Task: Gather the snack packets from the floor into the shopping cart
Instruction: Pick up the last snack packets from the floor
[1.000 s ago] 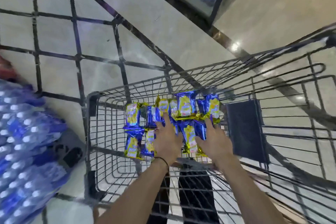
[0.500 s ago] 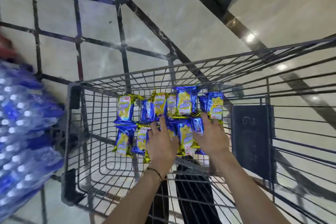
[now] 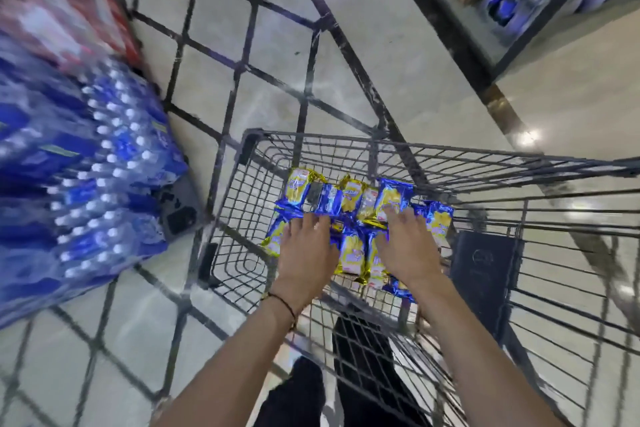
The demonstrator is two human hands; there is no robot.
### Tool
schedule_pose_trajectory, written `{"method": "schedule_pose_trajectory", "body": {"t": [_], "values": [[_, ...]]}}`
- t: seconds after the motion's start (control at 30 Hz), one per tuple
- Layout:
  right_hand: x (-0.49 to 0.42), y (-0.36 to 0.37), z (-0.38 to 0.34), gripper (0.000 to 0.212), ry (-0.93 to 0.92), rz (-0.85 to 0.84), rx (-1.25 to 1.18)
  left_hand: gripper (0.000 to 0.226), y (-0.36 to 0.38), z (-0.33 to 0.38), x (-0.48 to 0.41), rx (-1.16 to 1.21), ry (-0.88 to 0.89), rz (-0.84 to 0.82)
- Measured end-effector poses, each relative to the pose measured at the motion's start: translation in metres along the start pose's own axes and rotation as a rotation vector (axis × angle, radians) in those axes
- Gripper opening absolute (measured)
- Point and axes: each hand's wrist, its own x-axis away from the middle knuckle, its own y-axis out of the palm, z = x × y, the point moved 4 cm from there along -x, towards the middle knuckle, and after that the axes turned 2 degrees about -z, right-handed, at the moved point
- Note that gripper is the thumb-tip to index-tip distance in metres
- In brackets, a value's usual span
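Both bare forearms reached forward and down, side by side. The left hand [image 3: 306, 250] lay palm down with fingers spread flat, a thin dark cord around its wrist. The right hand [image 3: 408, 246], just beside it, was likewise flat, fingers splayed forward.

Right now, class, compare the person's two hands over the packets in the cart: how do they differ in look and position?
1. The left hand has a thin dark cord at its wrist; the right hand has a bare wrist.
2. The left hand lies toward the packets' left edge; the right hand lies nearer the dark panel.

Shared: both lie palm-down with fingers spread on the snack packets inside the shopping cart.
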Motion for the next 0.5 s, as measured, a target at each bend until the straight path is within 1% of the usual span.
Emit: {"method": "schedule_pose_trajectory", "body": {"t": [0.1,0.23,0.37,0.43,0.5], "values": [[0.012,-0.018,-0.041,0.049,-0.147,0.04,0.082,0.046,-0.02,-0.026,0.025,-0.021,-0.052,0.053],[0.032,-0.034,-0.095,0.045,-0.251,0.066,0.142,0.042,-0.046,-0.069,0.072,0.058,-0.14,0.148],[0.068,-0.03,-0.158,0.04,-0.404,0.076,0.268,0.039,-0.057,-0.125,0.143,0.114,-0.219,0.299],[0.097,-0.022,-0.195,0.038,-0.505,0.099,0.333,0.034,-0.058,-0.159,0.185,0.133,-0.291,0.372],[0.134,-0.009,-0.229,0.04,-0.599,0.116,0.391,0.033,-0.053,-0.19,0.232,0.179,-0.353,0.407]]}}
